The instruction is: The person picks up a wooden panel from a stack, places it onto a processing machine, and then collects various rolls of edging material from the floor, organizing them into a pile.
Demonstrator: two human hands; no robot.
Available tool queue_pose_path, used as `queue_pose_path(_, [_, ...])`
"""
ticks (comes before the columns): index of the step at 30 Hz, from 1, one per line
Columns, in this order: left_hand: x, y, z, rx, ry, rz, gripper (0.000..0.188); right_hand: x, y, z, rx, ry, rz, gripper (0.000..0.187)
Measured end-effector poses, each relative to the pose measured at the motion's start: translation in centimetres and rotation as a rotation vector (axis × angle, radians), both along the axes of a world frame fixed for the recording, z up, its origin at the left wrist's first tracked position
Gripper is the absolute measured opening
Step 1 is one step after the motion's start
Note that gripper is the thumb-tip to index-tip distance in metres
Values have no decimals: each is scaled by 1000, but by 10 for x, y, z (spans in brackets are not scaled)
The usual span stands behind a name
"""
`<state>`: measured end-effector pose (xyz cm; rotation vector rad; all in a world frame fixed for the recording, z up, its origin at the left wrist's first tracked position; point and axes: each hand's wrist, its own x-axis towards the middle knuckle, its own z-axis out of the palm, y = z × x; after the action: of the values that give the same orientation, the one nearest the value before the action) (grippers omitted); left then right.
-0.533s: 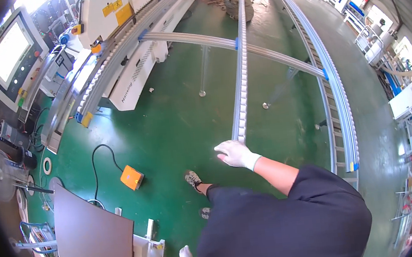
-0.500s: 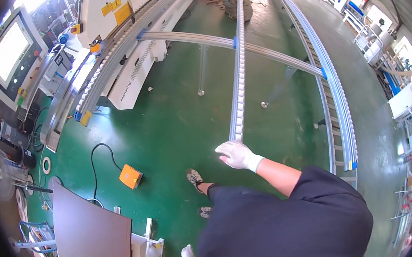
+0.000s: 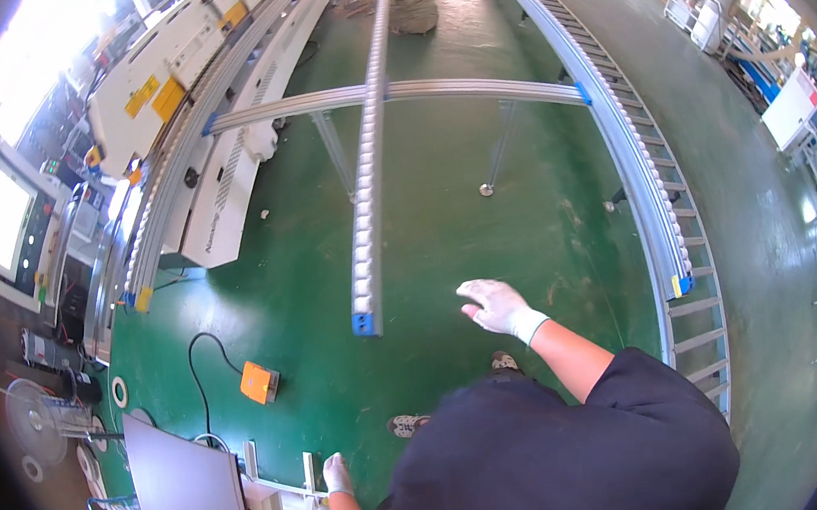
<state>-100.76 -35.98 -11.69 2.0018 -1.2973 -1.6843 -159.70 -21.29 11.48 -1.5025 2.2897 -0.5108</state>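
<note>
My right hand (image 3: 499, 306), in a white glove, is held out in the air over the green floor. Its fingers are stretched and loosely apart, and nothing is in them. To its left is the blue-capped end of the middle roller rail (image 3: 365, 259), apart from the hand. My left hand (image 3: 336, 474), also gloved in white, hangs low at my left side. It is nearest to a pale metal frame (image 3: 310, 494) beside a large grey panel (image 3: 187, 497). The left fingers are small and foreshortened, so their pose is unclear.
A crossbar (image 3: 481, 94) links the middle rail to a right-hand roller rail (image 3: 631, 172). Ahead on the left stands a long white machine (image 3: 216, 220) with a control screen (image 3: 5, 220). An orange foot pedal (image 3: 260, 382) with a black cable lies on the floor.
My right hand has come off the end of the middle roller rail and is now in the air. The view has swung, so the rails sit further left. My feet have shifted.
</note>
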Motion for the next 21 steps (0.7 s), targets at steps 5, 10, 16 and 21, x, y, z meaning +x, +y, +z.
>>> queue_pose_path(5, [-49, 31, 1, -68, -217, -209, 30, -160, 136, -22, -234, 200, -404, 43])
queue_pose_path(10, [-224, 134, 34, -69, -146, -536, 44, -289, 309, -22, -209, 558, -886, 51])
queue_pose_path(16, [-407, 181, 142, -154, -30, -1084, 49, -320, 364, -20, 260, 499, -1089, 85])
queue_pose_path(21, [-443, 177, 168, -107, -138, -970, 55, -327, 365, -8, 236, 475, -1138, 86])
